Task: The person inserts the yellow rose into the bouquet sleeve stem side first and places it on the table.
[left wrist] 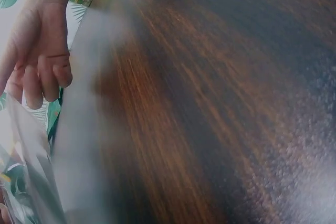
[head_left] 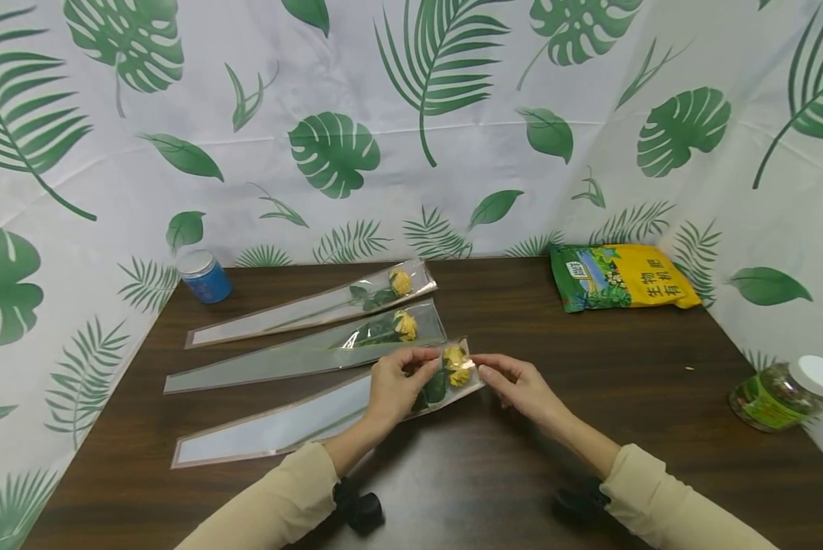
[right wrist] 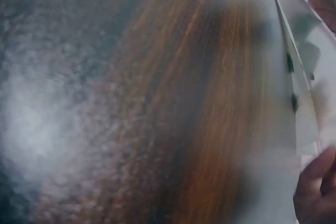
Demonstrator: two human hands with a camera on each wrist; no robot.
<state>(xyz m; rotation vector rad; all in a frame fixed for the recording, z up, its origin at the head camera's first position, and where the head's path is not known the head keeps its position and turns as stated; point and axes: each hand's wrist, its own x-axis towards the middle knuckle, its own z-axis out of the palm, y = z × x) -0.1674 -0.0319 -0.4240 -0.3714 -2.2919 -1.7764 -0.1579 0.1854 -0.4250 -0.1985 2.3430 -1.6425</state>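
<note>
A yellow rose [head_left: 457, 368] with green leaves lies inside a long clear, pale-backed flower sleeve [head_left: 267, 428], the nearest of three. My left hand [head_left: 394, 389] pinches the sleeve's upper edge beside the bloom, thumb and forefinger close together. At the sleeve's wide right end, the right hand [head_left: 528, 391] pinches the corner between thumb and fingertips. In the left wrist view, its other fingers [left wrist: 47, 80] curl loosely beside the raised film [left wrist: 39, 166]. The right wrist view shows the sleeve's edge [right wrist: 302, 72] standing off the table, with the right thumb [right wrist: 317, 169] at its end.
Two more sleeved yellow roses, a middle one [head_left: 406, 326] and a far one [head_left: 401, 283], lie behind. A blue jar [head_left: 208, 283] stands back left. A yellow-green bag [head_left: 624, 276] lies back right; a white-lidded jar [head_left: 772, 397] lies on the right. Leaf-print cloth [head_left: 466, 153] surrounds the table.
</note>
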